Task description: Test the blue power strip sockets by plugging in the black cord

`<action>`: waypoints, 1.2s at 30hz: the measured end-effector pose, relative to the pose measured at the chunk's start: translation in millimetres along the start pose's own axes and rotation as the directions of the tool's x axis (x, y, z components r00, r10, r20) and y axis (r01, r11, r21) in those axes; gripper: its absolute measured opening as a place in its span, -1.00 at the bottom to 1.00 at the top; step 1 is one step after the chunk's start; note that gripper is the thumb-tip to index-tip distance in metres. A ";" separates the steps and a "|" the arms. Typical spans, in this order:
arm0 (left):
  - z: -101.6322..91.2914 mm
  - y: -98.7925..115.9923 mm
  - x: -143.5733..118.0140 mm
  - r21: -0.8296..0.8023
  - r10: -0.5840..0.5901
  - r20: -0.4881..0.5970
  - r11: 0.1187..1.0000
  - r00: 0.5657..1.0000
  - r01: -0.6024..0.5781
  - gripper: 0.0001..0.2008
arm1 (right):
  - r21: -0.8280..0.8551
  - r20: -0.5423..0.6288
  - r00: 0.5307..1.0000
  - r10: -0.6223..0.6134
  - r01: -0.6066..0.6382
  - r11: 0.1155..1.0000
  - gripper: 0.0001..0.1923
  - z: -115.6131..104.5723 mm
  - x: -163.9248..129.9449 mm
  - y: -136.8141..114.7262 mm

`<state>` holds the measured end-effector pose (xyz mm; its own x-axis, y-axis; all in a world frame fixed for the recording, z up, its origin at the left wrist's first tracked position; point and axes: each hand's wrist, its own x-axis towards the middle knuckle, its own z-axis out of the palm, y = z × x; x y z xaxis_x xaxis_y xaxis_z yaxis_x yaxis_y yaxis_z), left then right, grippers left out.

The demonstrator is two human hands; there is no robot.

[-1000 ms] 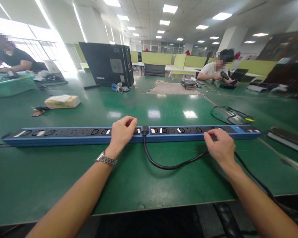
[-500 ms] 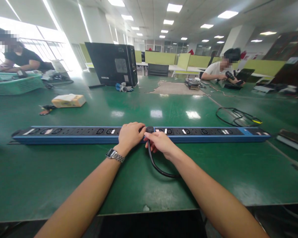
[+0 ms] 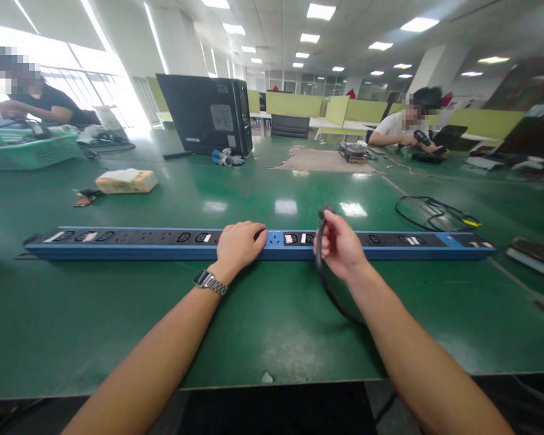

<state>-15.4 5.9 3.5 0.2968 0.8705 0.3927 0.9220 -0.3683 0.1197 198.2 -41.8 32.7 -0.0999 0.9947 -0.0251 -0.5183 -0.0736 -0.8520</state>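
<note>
Green tabletop [image 3: 263, 326]: long blue-black power strip [image 3: 278, 254] ran nine-to-three under left hand [image 3: 239, 243], grip unclear; right hand [image 3: 343, 244], toward three, pinched black plug [image 3: 327, 211].

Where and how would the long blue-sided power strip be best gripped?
Probably near both ends, one hand each, reaching from above and closing across its width: the power strip lies flat, far longer than wide, with straight blue sides. The left hand lies over it near mid-length; the right hand holds a black plug.
</note>
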 end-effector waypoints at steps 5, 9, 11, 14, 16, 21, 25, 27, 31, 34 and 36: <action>2.3 -0.5 -0.3 0.000 -0.015 -0.010 1.000 1.000 0.015 -0.64 | 0.112 0.125 0.973 0.193 -0.207 0.972 -0.60 -47.7 -9.7 -20.5; 2.4 -0.7 -0.7 0.000 -0.016 -0.012 1.000 1.000 0.016 -0.64 | 0.010 0.112 0.931 0.348 -0.351 0.936 -0.66 -46.2 -6.5 -8.3; 2.3 -0.9 -0.9 -0.001 -0.011 -0.014 1.000 1.000 0.011 -0.64 | 0.014 0.065 0.935 0.349 -0.350 0.937 -0.72 -42.3 -4.3 -4.3; 2.1 -1.0 -1.4 -0.001 -0.008 -0.011 1.000 1.000 0.008 -0.64 | 0.092 0.078 0.957 0.278 -0.284 0.954 -0.80 -41.6 -5.6 -7.4; 1.8 -0.9 -1.8 -0.006 -0.007 -0.008 1.000 1.000 0.007 -0.64 | 0.136 0.132 0.961 0.244 -0.261 0.956 -0.78 -44.3 -8.9 -12.9; 1.1 -0.2 -2.2 -0.014 -0.006 -0.001 1.000 1.000 0.006 -0.63 | 0.125 0.158 0.952 0.263 -0.283 0.951 -0.70 -54.5 -11.3 -20.3; 1.3 0.0 -2.0 -0.009 -0.004 -0.002 1.000 1.000 0.004 -0.63 | 0.095 -0.009 0.954 0.299 -0.297 0.950 -0.81 -60.0 -5.4 -18.5; 1.3 0.0 -1.9 -0.007 -0.008 -0.001 1.000 1.000 0.008 -0.62 | 0.093 -0.053 0.955 0.293 -0.288 0.953 -0.83 -60.6 -3.7 -17.9; 0.6 0.0 -2.2 -0.021 -0.013 0.000 1.000 1.000 0.013 -0.63 | 0.139 0.052 0.972 0.228 -0.233 0.962 -0.92 -59.5 -5.3 -19.4; 0.5 -0.1 -2.3 -0.038 -0.012 0.000 0.999 1.000 0.012 -0.63 | 0.112 0.152 0.951 0.268 -0.286 0.952 -0.87 -59.6 -7.9 -20.6; 0.9 -0.3 -2.2 -0.038 -0.015 -0.003 0.999 1.000 0.015 -0.63 | 0.072 0.178 0.936 0.302 -0.319 0.945 -0.84 -59.7 -8.9 -20.3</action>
<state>-16.2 4.3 1.8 0.2820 0.8752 0.3932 0.9162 -0.3673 0.1605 260.3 -44.9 19.0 -0.4015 0.8964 -0.1878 -0.5190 -0.3917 -0.7597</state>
